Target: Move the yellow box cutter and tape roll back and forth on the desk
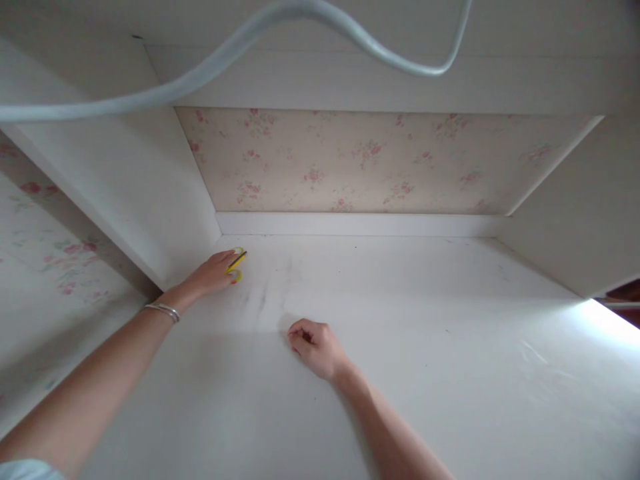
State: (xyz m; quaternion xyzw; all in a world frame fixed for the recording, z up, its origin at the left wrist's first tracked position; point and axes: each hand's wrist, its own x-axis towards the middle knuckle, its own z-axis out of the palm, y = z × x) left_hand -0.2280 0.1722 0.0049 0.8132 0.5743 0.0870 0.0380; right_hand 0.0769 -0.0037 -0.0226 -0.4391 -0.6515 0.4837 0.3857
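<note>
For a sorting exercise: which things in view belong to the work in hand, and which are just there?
In hand:
- left hand, at a yellow-and-black item
- right hand, loosely curled

Just there:
- pale cable
- bracelet
- floral wallpaper

Silvery bangle (165, 311) round wrist of my left hand (217, 270), slim, shiny (looks like double strand). Pale bluish-white sleeve (27, 470) farther up same arm. Both my forearms (100, 383) bare.
</note>
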